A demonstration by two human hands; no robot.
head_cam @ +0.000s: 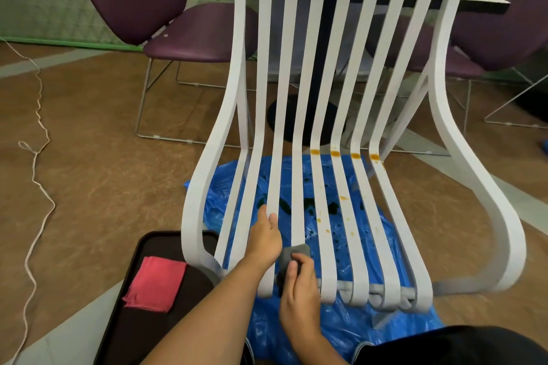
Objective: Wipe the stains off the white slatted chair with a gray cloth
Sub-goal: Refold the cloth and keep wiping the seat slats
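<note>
we've got left hand [267, 234] curled round slat [275, 181] to steady chair [237, 38], right hand [299, 287] clutching bunched gray cloth [292, 255], orange stains [335, 153] not wiped yet

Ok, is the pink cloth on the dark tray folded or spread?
Folded: the pink cloth lies as a compact rectangle on the dark tray, layered edges visible.

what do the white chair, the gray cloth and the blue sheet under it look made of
The white chair: likely painted metal, matte; its thin slats hold smooth curves. The gray cloth: soft fabric, bunched in the right hand. The blue sheet: thin plastic film, glossy and crinkled.
</note>
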